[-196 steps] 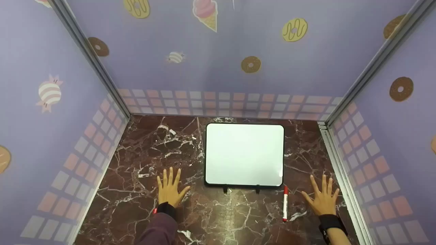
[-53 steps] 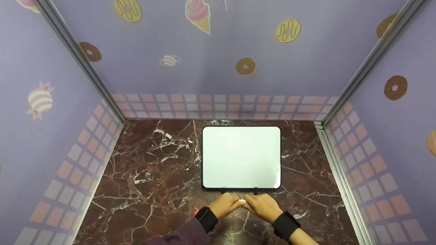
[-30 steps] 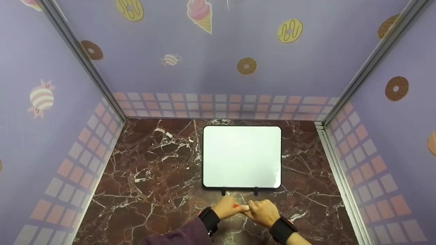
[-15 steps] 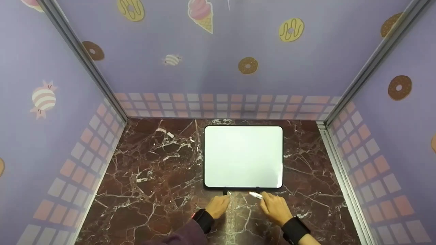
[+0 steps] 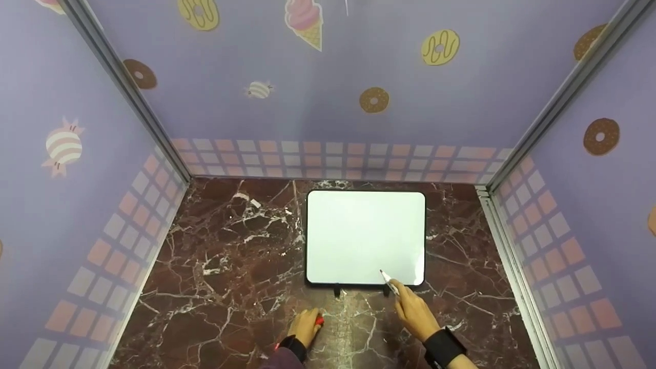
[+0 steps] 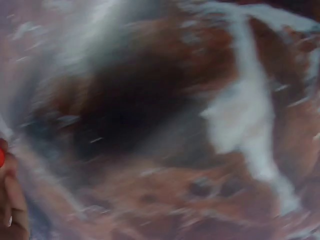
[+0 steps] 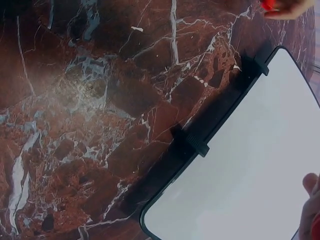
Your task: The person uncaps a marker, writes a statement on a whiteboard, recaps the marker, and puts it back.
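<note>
My right hand point(image 5: 417, 313) holds a white marker point(image 5: 388, 281), its dark uncapped tip pointing up and left over the lower part of a whiteboard point(image 5: 366, 236). Whether the tip touches the surface, I cannot tell. Down to the left, my left hand point(image 5: 304, 328) pinches a red marker cap point(image 5: 320, 320) near the table. In the left wrist view only some fingers and a bit of the cap point(image 6: 1, 157) show at the left edge. The right wrist view has the black-framed whiteboard point(image 7: 250, 160) with the right fingers point(image 7: 309, 215) at its right edge.
Two black clips point(image 5: 336, 290) stick out from the whiteboard's near edge. Dark red marbled table point(image 5: 230, 292) surrounds the board. Patterned purple walls point(image 5: 328, 123) enclose the left, back and right sides, with a metal rail point(image 5: 512, 277) along the right.
Earlier the capped marker lay right of the board; both hands then held it together. The cap came off. Now the left hand has drawn back with it, and the marker has swung its tip over the board.
</note>
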